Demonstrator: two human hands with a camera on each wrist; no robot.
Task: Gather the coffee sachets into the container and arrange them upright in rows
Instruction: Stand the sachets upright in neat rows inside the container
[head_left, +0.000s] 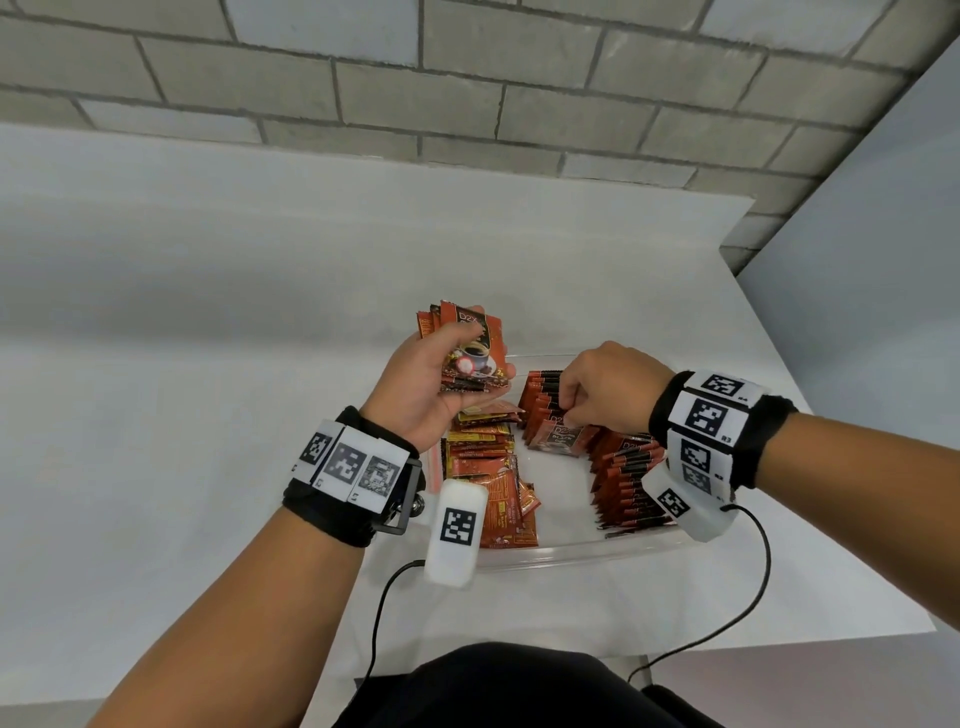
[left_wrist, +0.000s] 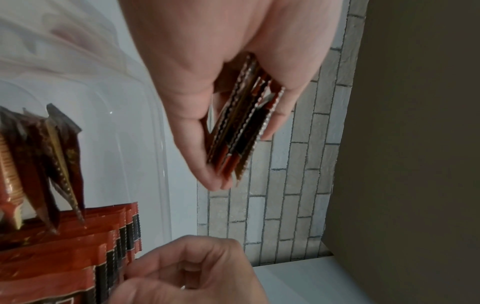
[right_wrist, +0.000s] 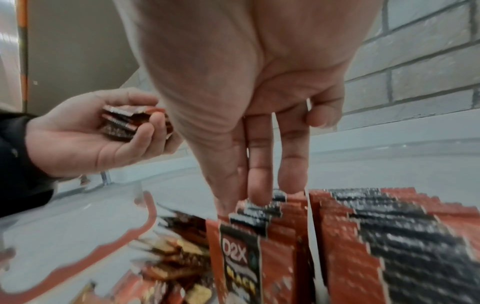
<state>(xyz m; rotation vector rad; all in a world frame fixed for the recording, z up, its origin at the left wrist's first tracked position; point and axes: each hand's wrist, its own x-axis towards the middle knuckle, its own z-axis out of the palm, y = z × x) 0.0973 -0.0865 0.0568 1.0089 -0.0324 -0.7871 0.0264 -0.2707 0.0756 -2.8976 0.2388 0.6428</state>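
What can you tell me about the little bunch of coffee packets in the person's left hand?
The bunch of sachets is a small stack of flat, shiny foil-like packets, red-orange and black with zigzag-cut edges. The front one shows "D2X" lettering and a picture of a coffee cup. The left hand grips the stack between thumb and curled fingers, holding it in the air above the far left part of the clear container. The packets are fanned a little, not squared up. Only the hand touches them; how many there are cannot be told.
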